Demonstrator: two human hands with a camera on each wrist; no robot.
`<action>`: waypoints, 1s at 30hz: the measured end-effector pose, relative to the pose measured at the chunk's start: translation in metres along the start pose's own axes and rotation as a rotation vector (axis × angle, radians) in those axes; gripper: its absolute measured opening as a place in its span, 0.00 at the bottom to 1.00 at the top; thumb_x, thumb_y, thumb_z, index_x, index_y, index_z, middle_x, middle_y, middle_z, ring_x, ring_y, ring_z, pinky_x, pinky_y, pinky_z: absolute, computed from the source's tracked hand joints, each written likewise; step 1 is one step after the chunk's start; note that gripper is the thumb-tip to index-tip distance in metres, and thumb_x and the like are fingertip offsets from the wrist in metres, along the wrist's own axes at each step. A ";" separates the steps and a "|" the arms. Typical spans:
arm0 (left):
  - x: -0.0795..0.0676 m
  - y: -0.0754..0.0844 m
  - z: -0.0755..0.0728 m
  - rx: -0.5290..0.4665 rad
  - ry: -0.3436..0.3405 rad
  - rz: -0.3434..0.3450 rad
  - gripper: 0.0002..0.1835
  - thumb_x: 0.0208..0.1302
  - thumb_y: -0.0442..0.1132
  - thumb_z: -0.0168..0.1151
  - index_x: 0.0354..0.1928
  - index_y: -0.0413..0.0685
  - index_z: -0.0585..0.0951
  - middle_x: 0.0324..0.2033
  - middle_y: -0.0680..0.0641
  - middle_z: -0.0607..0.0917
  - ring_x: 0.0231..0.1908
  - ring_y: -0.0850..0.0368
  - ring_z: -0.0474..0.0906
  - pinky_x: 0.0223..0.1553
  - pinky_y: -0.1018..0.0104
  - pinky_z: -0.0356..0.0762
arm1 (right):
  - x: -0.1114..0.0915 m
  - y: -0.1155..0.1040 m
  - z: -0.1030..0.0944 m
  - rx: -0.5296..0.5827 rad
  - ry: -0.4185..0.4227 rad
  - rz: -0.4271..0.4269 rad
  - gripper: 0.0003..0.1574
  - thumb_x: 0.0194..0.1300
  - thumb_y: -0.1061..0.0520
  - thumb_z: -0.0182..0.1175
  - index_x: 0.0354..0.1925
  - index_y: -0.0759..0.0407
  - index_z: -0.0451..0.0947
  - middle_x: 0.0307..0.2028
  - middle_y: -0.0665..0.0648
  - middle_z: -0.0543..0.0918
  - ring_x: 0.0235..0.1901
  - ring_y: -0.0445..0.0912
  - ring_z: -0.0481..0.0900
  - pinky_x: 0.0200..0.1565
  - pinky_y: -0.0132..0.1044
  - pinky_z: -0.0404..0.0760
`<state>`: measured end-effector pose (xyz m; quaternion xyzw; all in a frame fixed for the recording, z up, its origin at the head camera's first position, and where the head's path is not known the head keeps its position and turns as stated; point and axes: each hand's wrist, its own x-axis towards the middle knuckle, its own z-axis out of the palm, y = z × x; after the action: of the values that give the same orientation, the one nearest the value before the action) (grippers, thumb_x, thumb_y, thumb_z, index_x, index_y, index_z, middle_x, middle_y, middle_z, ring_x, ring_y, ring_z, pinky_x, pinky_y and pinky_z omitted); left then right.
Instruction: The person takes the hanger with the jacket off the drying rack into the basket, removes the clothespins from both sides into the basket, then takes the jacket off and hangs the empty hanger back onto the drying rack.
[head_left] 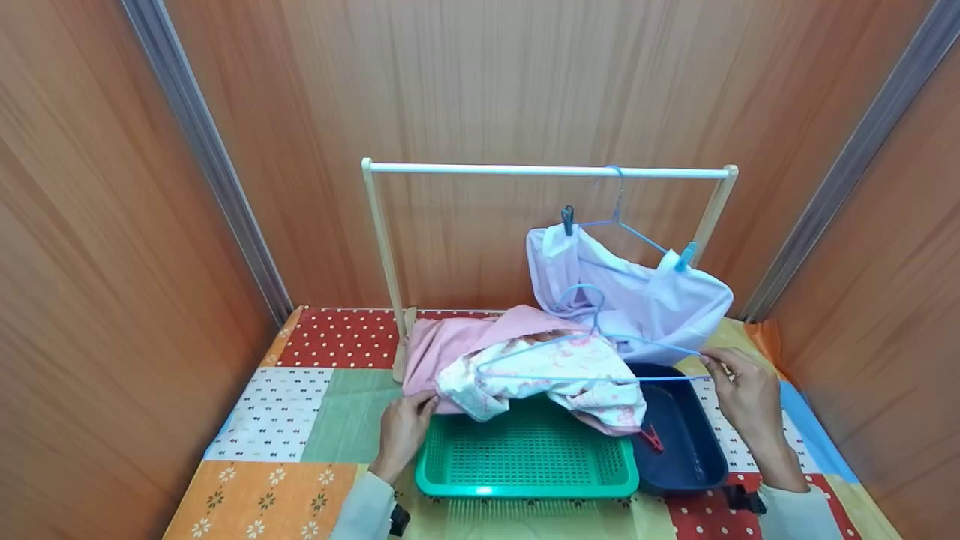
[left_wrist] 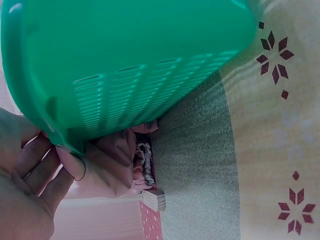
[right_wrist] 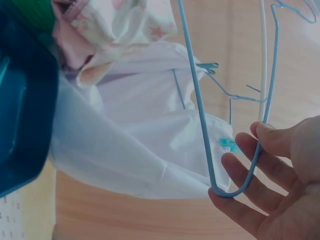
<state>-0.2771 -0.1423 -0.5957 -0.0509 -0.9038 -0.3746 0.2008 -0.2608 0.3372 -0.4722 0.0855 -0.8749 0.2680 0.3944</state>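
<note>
- Hands, two: the left hand (head_left: 405,435), its grip pinched on the edge of a pink cloth (head_left: 450,341); the right hand (head_left: 750,394), its grip clamped on one end of a blue hanger (right_wrist: 199,105).
- Hangers, two: the held one, across the floral fabric (head_left: 540,364); a second hanger (head_left: 641,236) on the rack (head_left: 487,169).
- Clothespins, three by my count: dark (head_left: 568,220) and light blue (head_left: 685,256), both on the lavender cloth (head_left: 637,300); red (head_left: 652,438).
- Basket, one, green (head_left: 525,457): pink cloth and floral fabric over its far side; I cannot tell whether they are one piece.
- Basin, one, navy (head_left: 681,427), beside the basket: holds the red clothespin.
- Surface: patchwork-covered tabletop (head_left: 349,416).
- Room: I see wood-grain panels (head_left: 480,82) on three sides, two grey corner strips (head_left: 214,165).
</note>
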 end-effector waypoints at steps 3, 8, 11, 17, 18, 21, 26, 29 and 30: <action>0.000 0.000 0.000 0.003 0.001 0.003 0.07 0.66 0.38 0.63 0.42 0.50 0.89 0.21 0.50 0.85 0.19 0.66 0.65 0.24 0.71 0.65 | 0.002 0.000 0.000 0.001 0.013 -0.010 0.07 0.58 0.68 0.67 0.37 0.64 0.87 0.33 0.63 0.88 0.30 0.56 0.83 0.37 0.11 0.60; 0.001 0.001 -0.001 0.008 0.004 0.004 0.08 0.66 0.38 0.64 0.43 0.49 0.89 0.22 0.51 0.86 0.19 0.66 0.66 0.24 0.71 0.66 | 0.004 -0.001 0.003 0.016 0.018 0.005 0.07 0.59 0.68 0.67 0.38 0.64 0.87 0.34 0.64 0.88 0.29 0.56 0.84 0.35 0.09 0.60; 0.001 0.001 -0.001 0.004 0.002 -0.001 0.08 0.66 0.38 0.64 0.43 0.49 0.89 0.23 0.52 0.86 0.19 0.66 0.67 0.24 0.72 0.67 | 0.006 -0.002 0.005 0.033 0.012 0.030 0.07 0.60 0.67 0.66 0.39 0.65 0.87 0.35 0.65 0.88 0.31 0.59 0.85 0.36 0.07 0.59; 0.000 0.001 -0.001 -0.006 -0.010 -0.005 0.08 0.66 0.37 0.63 0.44 0.49 0.88 0.21 0.50 0.85 0.18 0.65 0.66 0.23 0.72 0.65 | 0.009 -0.004 0.009 0.056 0.002 0.073 0.08 0.62 0.66 0.65 0.41 0.65 0.86 0.39 0.66 0.88 0.33 0.62 0.87 0.37 0.06 0.59; 0.000 0.001 -0.001 -0.005 -0.010 -0.007 0.08 0.66 0.37 0.63 0.44 0.49 0.88 0.21 0.50 0.85 0.18 0.65 0.65 0.23 0.72 0.65 | 0.010 -0.004 0.010 0.052 0.003 0.079 0.08 0.63 0.65 0.65 0.41 0.65 0.86 0.40 0.66 0.88 0.33 0.62 0.87 0.36 0.08 0.60; 0.000 0.001 -0.001 -0.005 -0.009 -0.013 0.08 0.66 0.37 0.63 0.44 0.49 0.88 0.22 0.50 0.85 0.18 0.66 0.65 0.23 0.73 0.64 | 0.013 -0.006 0.011 0.038 0.011 0.097 0.09 0.63 0.64 0.64 0.42 0.65 0.86 0.40 0.67 0.88 0.33 0.62 0.87 0.33 0.21 0.76; 0.001 0.002 0.000 0.006 -0.006 -0.023 0.08 0.66 0.38 0.64 0.43 0.49 0.89 0.18 0.54 0.82 0.18 0.66 0.64 0.22 0.72 0.63 | 0.019 -0.010 0.014 0.028 0.033 0.108 0.09 0.64 0.64 0.64 0.42 0.66 0.86 0.38 0.67 0.88 0.33 0.62 0.86 0.32 0.52 0.81; 0.001 0.002 0.000 0.014 -0.007 -0.026 0.08 0.66 0.38 0.64 0.42 0.49 0.89 0.17 0.54 0.81 0.18 0.65 0.64 0.23 0.72 0.63 | 0.023 -0.013 0.016 0.025 0.040 0.119 0.09 0.64 0.63 0.64 0.42 0.66 0.86 0.37 0.67 0.88 0.33 0.62 0.86 0.29 0.43 0.77; 0.001 0.002 0.001 0.013 -0.007 -0.027 0.08 0.66 0.39 0.64 0.43 0.49 0.89 0.18 0.53 0.82 0.19 0.65 0.65 0.23 0.72 0.63 | 0.025 -0.014 0.016 0.023 0.042 0.123 0.09 0.64 0.63 0.64 0.42 0.65 0.86 0.37 0.67 0.88 0.33 0.62 0.86 0.29 0.40 0.76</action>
<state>-0.2777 -0.1405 -0.5943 -0.0386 -0.9075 -0.3711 0.1928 -0.2829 0.3178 -0.4570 0.0304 -0.8667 0.3037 0.3946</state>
